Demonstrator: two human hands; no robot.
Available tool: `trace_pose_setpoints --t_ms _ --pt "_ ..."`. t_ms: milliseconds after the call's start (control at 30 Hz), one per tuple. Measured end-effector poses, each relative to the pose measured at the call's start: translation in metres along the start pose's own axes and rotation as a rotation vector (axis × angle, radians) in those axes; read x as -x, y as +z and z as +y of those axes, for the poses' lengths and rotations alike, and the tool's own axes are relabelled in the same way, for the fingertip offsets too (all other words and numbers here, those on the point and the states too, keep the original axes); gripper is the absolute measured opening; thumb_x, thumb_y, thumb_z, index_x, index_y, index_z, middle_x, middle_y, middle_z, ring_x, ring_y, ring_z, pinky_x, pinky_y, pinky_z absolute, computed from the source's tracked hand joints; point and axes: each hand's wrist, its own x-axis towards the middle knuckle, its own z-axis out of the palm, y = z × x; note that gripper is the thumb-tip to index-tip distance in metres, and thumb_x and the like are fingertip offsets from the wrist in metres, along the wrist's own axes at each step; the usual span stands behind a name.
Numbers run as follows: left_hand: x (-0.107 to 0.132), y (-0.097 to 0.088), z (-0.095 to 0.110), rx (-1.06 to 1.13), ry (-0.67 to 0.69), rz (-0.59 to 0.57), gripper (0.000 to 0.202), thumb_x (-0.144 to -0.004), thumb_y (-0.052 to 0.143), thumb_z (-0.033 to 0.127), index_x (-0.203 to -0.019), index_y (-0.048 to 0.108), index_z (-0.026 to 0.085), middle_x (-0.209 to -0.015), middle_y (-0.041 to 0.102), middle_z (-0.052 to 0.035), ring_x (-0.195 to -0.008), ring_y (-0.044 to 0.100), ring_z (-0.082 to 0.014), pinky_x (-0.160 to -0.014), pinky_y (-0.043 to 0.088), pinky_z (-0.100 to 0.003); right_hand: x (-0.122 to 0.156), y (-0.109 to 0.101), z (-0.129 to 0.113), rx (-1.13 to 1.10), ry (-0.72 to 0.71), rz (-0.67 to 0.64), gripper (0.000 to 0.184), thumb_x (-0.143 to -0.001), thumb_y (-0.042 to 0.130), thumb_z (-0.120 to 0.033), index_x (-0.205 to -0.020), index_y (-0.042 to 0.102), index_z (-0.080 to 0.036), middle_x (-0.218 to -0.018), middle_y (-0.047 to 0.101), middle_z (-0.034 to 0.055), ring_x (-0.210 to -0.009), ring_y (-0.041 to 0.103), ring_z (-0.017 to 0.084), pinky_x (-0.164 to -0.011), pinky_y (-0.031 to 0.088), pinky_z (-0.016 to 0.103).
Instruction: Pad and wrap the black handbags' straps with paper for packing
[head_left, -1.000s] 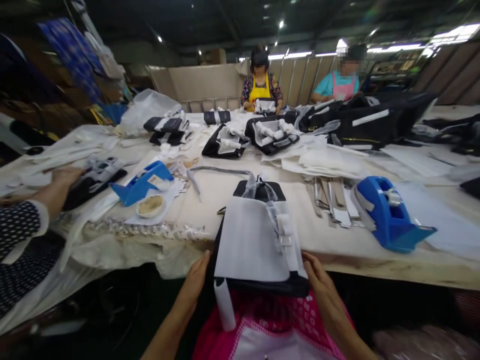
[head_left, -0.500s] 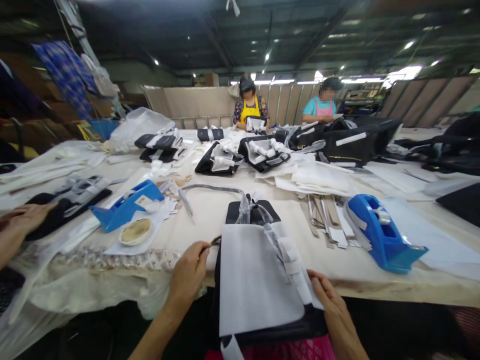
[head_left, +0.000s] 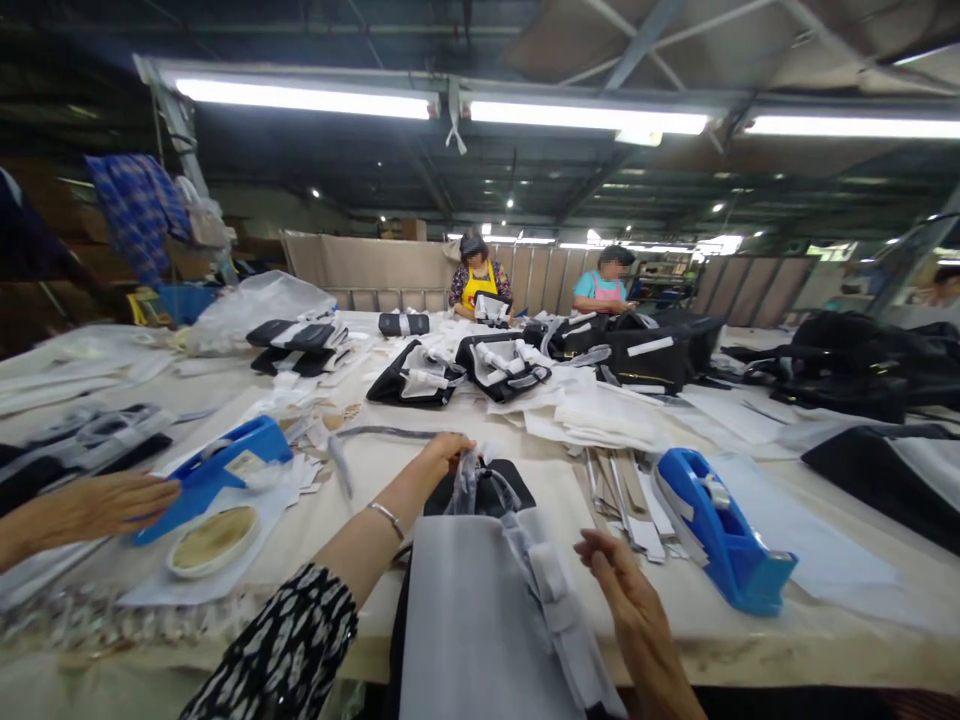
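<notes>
A black handbag (head_left: 517, 482) rests at the table's front edge, tilted toward me, a white sheet (head_left: 480, 610) over its front. Clear plastic and white wrap cover its strap and handle (head_left: 511, 500). My left hand (head_left: 448, 452) reaches across to the bag's far top, fingers closed on the plastic-wrapped strap; the fingertips are partly hidden. To the right of the bag, my right hand (head_left: 619, 580) is raised, fingers loosely apart with nothing in them. The long wrapped strap (head_left: 390, 431) trails left from my left hand.
A co-worker's hand (head_left: 97, 508) extends from the left beside a blue tape dispenser (head_left: 225, 470) and a round dish (head_left: 214, 542). Another blue dispenser (head_left: 724, 530) stands right, near card strips (head_left: 626, 495). Several black bags (head_left: 499, 365) lie farther back; two people sit beyond.
My left hand has moved from a zip pull at the bag's left side up to its top. My right hand has let go of the bag's right side. The co-worker's hand has moved right.
</notes>
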Motion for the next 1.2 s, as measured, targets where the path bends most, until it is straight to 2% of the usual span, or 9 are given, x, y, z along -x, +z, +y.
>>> trace_pose_setpoints --t_ms 100,200,300,367,567,733,900,1067,1200 --pt "0.014 0.002 0.010 0.013 0.072 -0.031 0.023 -0.091 0.061 0.032 -0.103 0.062 0.013 -0.096 0.067 -0.0058 -0.080 0.065 -0.0164 -0.071 0.056 -0.033 -0.038 0.027 -0.040 -0.133 -0.039 -0.191 0.053 -0.085 0.054 -0.065 -0.111 0.061 -0.019 -0.107 0.067 0.0093 -0.103 0.060 0.024 -0.091 0.045 0.035" --pt "0.040 0.000 0.020 0.039 0.264 -0.075 0.029 -0.077 0.071 0.025 -0.103 0.064 0.014 -0.094 0.071 -0.0068 -0.084 0.068 -0.0194 -0.074 0.053 -0.031 -0.081 0.064 -0.066 -0.331 0.091 -0.441 0.049 -0.087 0.054 -0.063 -0.096 0.063 -0.016 -0.097 0.068 0.0089 -0.090 0.062 0.021 -0.082 0.046 0.031" --pt "0.068 -0.001 0.026 0.017 0.436 -0.140 0.042 -0.061 0.077 0.023 -0.102 0.069 0.014 -0.090 0.074 -0.0070 -0.092 0.069 -0.0256 -0.084 0.051 -0.034 -0.120 0.101 -0.085 -0.495 0.314 -0.691 0.061 -0.093 0.037 -0.068 -0.074 0.060 -0.014 -0.069 0.062 0.0049 -0.063 0.056 0.015 -0.067 0.045 0.026" --pt "0.083 -0.003 0.028 -0.034 0.499 -0.174 0.040 -0.057 0.079 0.024 -0.095 0.073 0.013 -0.085 0.075 -0.0067 -0.093 0.069 -0.0289 -0.091 0.050 -0.039 -0.138 0.119 -0.099 -0.547 0.373 -0.793 0.071 -0.095 0.022 -0.069 -0.065 0.056 -0.015 -0.056 0.054 0.0025 -0.051 0.048 0.013 -0.057 0.042 0.024" --pt "0.101 -0.015 0.024 -0.176 0.558 -0.208 0.029 -0.058 0.081 0.032 -0.079 0.077 0.013 -0.079 0.075 -0.0103 -0.090 0.069 -0.0336 -0.092 0.051 -0.047 -0.154 0.135 -0.152 -0.606 0.354 -1.044 0.082 -0.097 0.011 -0.066 -0.096 0.065 -0.005 -0.076 0.069 0.0133 -0.064 0.063 0.021 -0.061 0.050 0.029" --pt "0.094 -0.018 0.016 -0.156 0.598 -0.107 0.027 -0.061 0.078 0.036 -0.079 0.077 0.014 -0.083 0.077 -0.0101 -0.089 0.070 -0.0313 -0.091 0.051 -0.045 -0.143 0.134 -0.198 -0.723 0.086 -0.975 0.048 -0.102 0.038 -0.041 -0.089 0.068 -0.006 -0.089 0.072 0.0140 -0.080 0.068 0.018 -0.083 0.051 0.028" --pt "0.084 -0.015 0.015 -0.156 0.553 0.001 0.026 -0.062 0.080 0.032 -0.078 0.075 0.012 -0.076 0.075 -0.0098 -0.081 0.070 -0.0284 -0.081 0.053 -0.040 -0.126 0.122 -0.243 -0.744 -0.224 -0.950 0.008 -0.086 0.063 -0.016 -0.086 0.067 -0.009 -0.088 0.074 0.0105 -0.085 0.069 0.019 -0.093 0.049 0.034" --pt "0.075 -0.012 0.011 -0.162 0.482 0.123 0.022 -0.083 0.069 0.034 -0.085 0.068 0.012 -0.080 0.072 -0.0043 -0.077 0.068 -0.0183 -0.077 0.053 -0.037 -0.102 0.110 -0.283 -0.749 -0.495 -1.023 0.020 -0.082 0.066 -0.014 -0.101 0.065 -0.010 -0.086 0.074 0.0065 -0.084 0.069 0.018 -0.099 0.046 0.037" --pt "0.079 -0.017 0.007 -0.111 0.505 0.241 0.017 -0.077 0.074 0.027 -0.085 0.067 0.013 -0.083 0.070 -0.0020 -0.085 0.065 -0.0193 -0.084 0.050 -0.036 -0.072 0.110 -0.295 -0.549 -0.725 -1.122 0.030 -0.088 0.060 -0.019 -0.116 0.062 -0.009 -0.089 0.073 0.0062 -0.086 0.069 0.018 -0.095 0.049 0.038"
